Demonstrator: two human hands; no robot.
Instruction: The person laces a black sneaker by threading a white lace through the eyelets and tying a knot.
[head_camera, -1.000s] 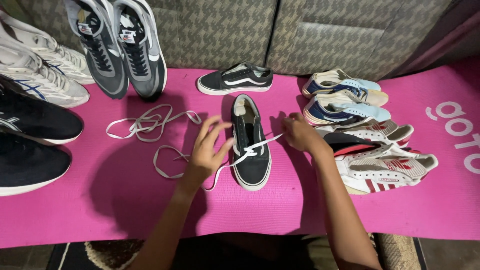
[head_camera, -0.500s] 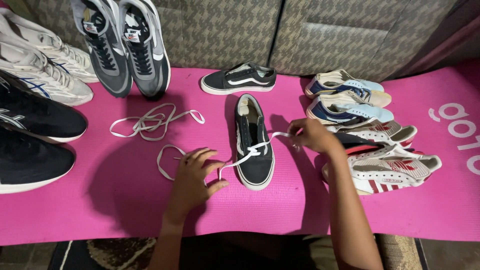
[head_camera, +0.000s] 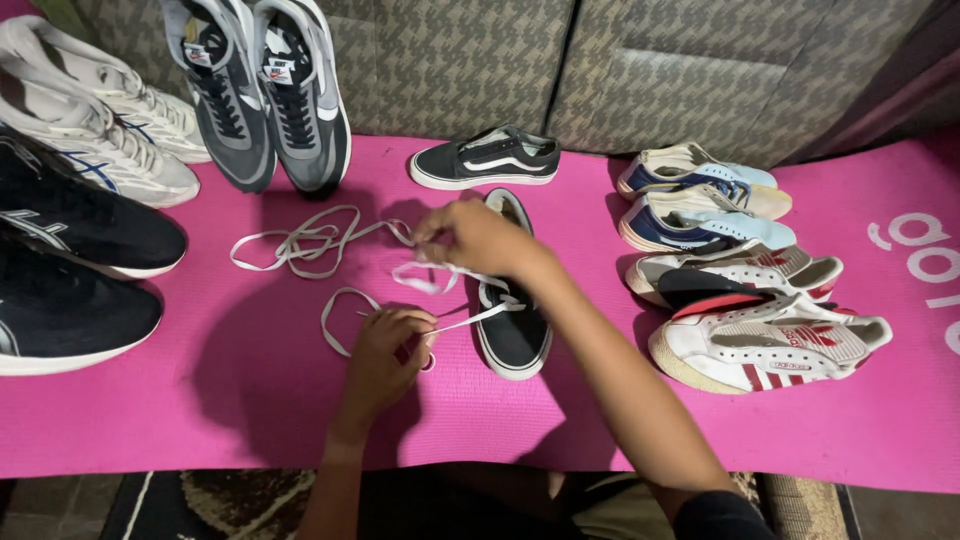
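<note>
Left hand (head_camera: 385, 350) is pinched shut on one end of the white lace (head_camera: 470, 318), just left of the black shoe (head_camera: 512, 300), the strand running taut from the fingers into the bottom eyelets. Right hand (head_camera: 470, 235) is closed on the other end, and here's the change: a moment ago that hand was out to the right of the shoe drawing the lace sideways, now it has swung across and sits above the shoe's left edge, the lace looping down from it toward the tongue. So both ends now lie on the same side of the shoe, the right one carried over the top, which reads to me as a crossing of the lace for the next eyelet.

The shoe itself lies toe toward the person, mid-mat (head_camera: 250, 400). A spare lace (head_camera: 300, 240) lies tangled to the shoe's upper left, near the right hand's fingers. The shoe's mate (head_camera: 485, 160) lies on its side just beyond it. White and red shoes (head_camera: 760, 335) crowd the right side; black trainers (head_camera: 70, 270) sit well off to the left. Bare mat lies near the person, in front of the toe
</note>
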